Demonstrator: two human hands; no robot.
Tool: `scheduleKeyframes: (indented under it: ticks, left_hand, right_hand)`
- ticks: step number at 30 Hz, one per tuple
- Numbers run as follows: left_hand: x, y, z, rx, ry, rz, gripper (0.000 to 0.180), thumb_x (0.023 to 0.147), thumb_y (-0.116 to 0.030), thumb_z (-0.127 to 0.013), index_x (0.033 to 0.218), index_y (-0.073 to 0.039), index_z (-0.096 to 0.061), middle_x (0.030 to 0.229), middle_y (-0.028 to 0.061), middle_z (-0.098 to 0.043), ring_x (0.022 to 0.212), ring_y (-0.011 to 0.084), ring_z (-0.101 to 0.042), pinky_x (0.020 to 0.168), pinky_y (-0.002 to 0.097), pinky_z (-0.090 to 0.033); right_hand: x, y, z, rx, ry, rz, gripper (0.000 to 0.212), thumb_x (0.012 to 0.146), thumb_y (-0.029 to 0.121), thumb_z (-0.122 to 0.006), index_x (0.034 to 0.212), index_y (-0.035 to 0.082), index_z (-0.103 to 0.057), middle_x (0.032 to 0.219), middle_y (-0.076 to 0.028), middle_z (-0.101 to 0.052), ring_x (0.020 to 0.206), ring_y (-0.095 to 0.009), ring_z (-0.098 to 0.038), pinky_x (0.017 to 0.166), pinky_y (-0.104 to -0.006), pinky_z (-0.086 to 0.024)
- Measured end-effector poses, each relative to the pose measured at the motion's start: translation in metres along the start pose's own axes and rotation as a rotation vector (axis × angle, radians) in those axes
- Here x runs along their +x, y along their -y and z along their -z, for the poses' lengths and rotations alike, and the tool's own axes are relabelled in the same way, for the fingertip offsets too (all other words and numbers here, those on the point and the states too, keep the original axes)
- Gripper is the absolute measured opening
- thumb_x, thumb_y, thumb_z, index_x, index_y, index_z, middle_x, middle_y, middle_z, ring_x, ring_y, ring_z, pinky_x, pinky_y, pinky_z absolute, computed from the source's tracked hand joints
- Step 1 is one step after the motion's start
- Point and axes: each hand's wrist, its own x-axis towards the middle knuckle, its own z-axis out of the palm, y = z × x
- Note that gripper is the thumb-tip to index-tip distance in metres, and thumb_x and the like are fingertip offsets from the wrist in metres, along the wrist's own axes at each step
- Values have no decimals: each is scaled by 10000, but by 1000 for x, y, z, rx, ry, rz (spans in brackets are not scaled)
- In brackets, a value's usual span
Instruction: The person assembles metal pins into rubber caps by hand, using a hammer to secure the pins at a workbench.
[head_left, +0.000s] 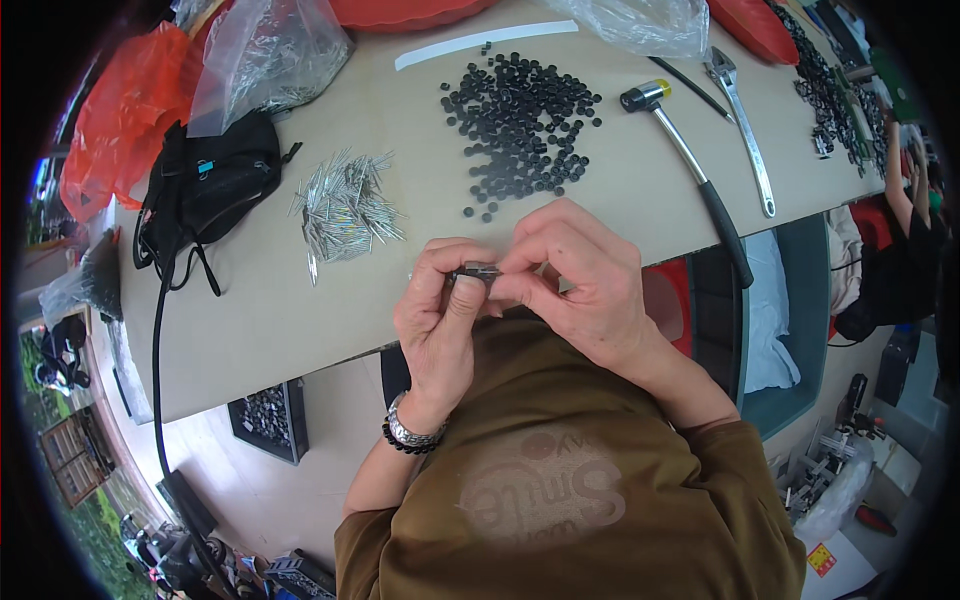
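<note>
I see a left hand (437, 318) gripping a small dark part (476, 270), right hand (592, 282) pinching its end, round black pieces (520, 112) beyond.

From my remote seat, I take this for a small assembly workshop. Across the long, pale beige counter (250, 330) I see a heap of small round black pieces (525, 120), a pile of thin silver metal pins (345, 205), a mallet with a yellow-and-black head (712, 200) and a silver metal adjustable wrench (746, 135). Below it I spot a black rectangular plastic crate (299, 420) of small dark parts (266, 415); at far right, another person in black clothing (893, 265).
</note>
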Motion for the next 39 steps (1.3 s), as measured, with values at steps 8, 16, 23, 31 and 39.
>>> scheduleKeyframes:
  ticks: [8,16,23,31,39]
  left_hand:
    - [1,6,-2,10,-77,-99,151,1058,-152,-564,1107,-15,-606,1173,61,-548,823,90,-551,663,233,-469]
    - [-2,6,-10,-14,-156,-26,183,1072,-172,-547,1157,-12,-577,1166,64,-566,829,95,-558,683,236,-470]
    - [0,13,-7,-170,-110,66,248,1095,-204,-501,1234,-2,-537,1059,62,-612,797,119,-589,705,253,-507]
    - [8,0,-12,-183,-93,76,282,1082,-220,-535,1257,1,-526,1044,56,-616,827,117,-589,726,254,-517]
    - [7,-7,-8,178,14,1,488,990,80,-537,1468,21,-459,1280,42,-497,1075,109,-570,898,279,-561]
  right_hand:
    - [0,-7,-15,163,-50,-59,231,748,-35,-817,862,28,-627,852,-92,-617,679,-200,-623,572,-310,-513]
    - [-4,-6,-7,521,-18,-401,167,865,-21,-752,985,-15,-636,886,-52,-667,743,-79,-642,615,-233,-548]
    - [-1,-12,-1,627,53,-568,173,911,-7,-708,1057,-32,-619,852,-74,-683,722,-84,-665,598,-226,-544]
    - [13,-5,-1,543,58,-527,132,907,-16,-696,1031,-19,-650,851,-65,-689,701,-94,-667,569,-241,-526]
    - [12,-7,-2,-105,-7,56,182,815,-12,-732,988,31,-692,908,-118,-686,798,-302,-684,680,-375,-571]
